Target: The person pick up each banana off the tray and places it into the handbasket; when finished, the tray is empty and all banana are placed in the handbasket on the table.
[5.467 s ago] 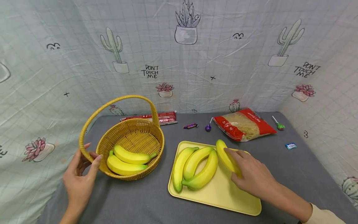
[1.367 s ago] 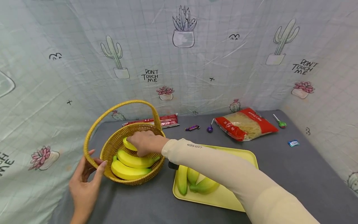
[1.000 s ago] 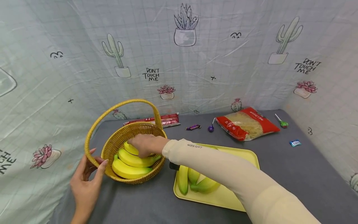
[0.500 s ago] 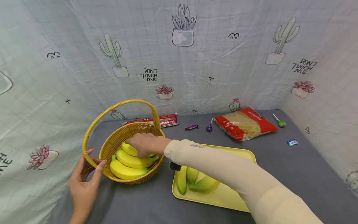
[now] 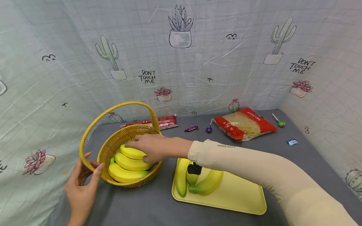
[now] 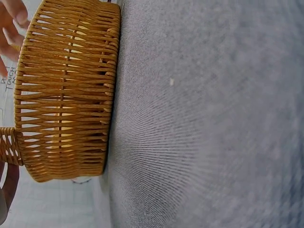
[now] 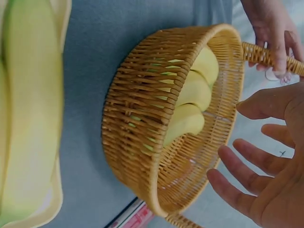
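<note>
A round wicker basket [image 5: 124,135] with a tall handle [image 5: 93,122] stands at the left of the table. Three bananas lie side by side in it, the nearest banana [image 5: 127,173] in front and the rearmost banana [image 5: 132,153] partly behind my right hand [image 5: 154,147]. That hand hovers over the basket, and in the right wrist view its fingers [image 7: 251,166] are spread with nothing between them. My left hand [image 5: 85,185] holds the base of the handle between thumb and fingers. On the yellow tray [image 5: 237,197] lie more bananas [image 5: 207,183], partly hidden by the right sleeve.
Behind the basket lies a long red packet [image 5: 168,121]. Along the back are a small purple-wrapped sweet [image 5: 191,128], a purple lollipop [image 5: 208,129], a red bag of dry food [image 5: 246,124] and a green lollipop [image 5: 280,123]. A blue sweet [image 5: 292,142] lies at the right.
My right hand has carried a banana from the tray into the basket, let go of it and drawn slightly up and right. The left hand has kept its hold on the handle.
</note>
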A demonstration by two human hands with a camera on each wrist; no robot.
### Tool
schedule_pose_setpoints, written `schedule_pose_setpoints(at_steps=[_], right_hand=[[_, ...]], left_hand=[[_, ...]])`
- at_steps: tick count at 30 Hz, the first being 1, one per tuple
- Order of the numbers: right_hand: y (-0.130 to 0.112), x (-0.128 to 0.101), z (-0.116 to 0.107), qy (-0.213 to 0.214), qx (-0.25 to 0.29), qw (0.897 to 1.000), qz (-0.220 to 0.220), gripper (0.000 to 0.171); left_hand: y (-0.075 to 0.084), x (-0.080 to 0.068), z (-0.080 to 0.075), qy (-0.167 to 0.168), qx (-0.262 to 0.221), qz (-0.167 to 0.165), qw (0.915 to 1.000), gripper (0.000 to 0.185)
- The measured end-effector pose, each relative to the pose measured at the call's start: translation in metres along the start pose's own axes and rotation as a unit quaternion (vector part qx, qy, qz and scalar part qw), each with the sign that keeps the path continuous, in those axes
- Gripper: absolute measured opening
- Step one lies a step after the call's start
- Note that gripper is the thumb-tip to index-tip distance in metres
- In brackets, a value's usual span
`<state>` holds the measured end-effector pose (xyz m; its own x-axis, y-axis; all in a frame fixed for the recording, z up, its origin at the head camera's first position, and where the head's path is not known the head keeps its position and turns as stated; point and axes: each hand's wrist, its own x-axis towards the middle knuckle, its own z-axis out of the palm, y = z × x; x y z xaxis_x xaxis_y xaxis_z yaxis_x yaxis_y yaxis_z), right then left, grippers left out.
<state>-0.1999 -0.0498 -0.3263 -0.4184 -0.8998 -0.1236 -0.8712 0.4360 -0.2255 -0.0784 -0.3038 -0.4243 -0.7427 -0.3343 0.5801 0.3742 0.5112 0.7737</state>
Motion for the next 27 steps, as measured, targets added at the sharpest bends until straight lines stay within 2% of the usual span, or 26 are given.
schedule_pose_setpoints(at_steps=[8,14,27], right_hand=[[0.008,-0.039,-0.003,0.029,0.004,0.999,-0.013,0.072],[0.018,-0.068,0.001,0.060,0.007,0.998,-0.007,0.072],[0.039,-0.131,0.016,0.078,0.046,0.996,0.008,0.071]], left_hand=[[-0.002,-0.001,-0.001,-0.004,-0.011,-0.003,0.9999,0.061],[-0.003,0.000,-0.003,-0.003,-0.006,0.002,1.0000,0.061],[-0.001,0.001,-0.007,-0.018,-0.009,0.001,0.9998,0.062]])
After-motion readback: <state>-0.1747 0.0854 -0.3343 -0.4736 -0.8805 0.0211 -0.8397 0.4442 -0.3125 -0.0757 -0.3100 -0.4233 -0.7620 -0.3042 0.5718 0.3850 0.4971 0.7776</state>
